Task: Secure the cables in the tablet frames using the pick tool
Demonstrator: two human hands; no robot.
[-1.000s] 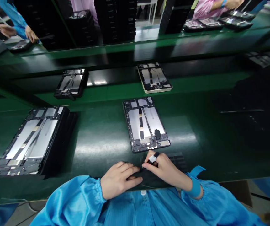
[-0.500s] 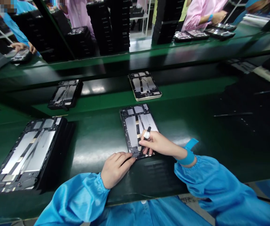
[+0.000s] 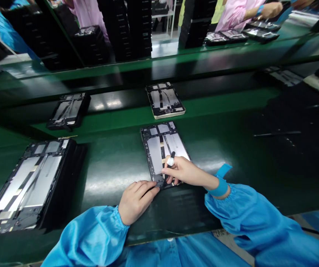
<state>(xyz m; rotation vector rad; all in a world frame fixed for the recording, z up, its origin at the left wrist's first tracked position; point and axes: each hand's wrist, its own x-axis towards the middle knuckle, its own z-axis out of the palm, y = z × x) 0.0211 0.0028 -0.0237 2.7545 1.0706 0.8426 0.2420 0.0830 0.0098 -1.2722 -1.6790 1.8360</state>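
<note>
An opened tablet [image 3: 154, 155] lies in front of me, its inside facing up with silver panels and dark flex cables. My right hand [image 3: 179, 170] pinches a slim black pen-like tool [image 3: 172, 157] with a white wrap around it. The tool's lower end points at the tablet's near edge; fingers hide most of its tip, so its exact kind does not show. My left hand [image 3: 138, 200] rests on the bench with fingers stretched out, their tips touching the tablet's near left corner. A blue band [image 3: 219, 186] circles my right wrist.
A stack of opened tablets [image 3: 28, 181] stands at the left. Two more opened units, one at back left [image 3: 67, 110] and one behind mine [image 3: 165, 99], lie on the green bench [image 3: 115, 155]. A thin dark tool [image 3: 277, 134] is at right. Co-workers and tall black stacks [image 3: 196, 22] are beyond.
The right hand and the tool have shifted slightly left along the tablet's near edge. My left hand stays at the corner. The view has turned a little.
</note>
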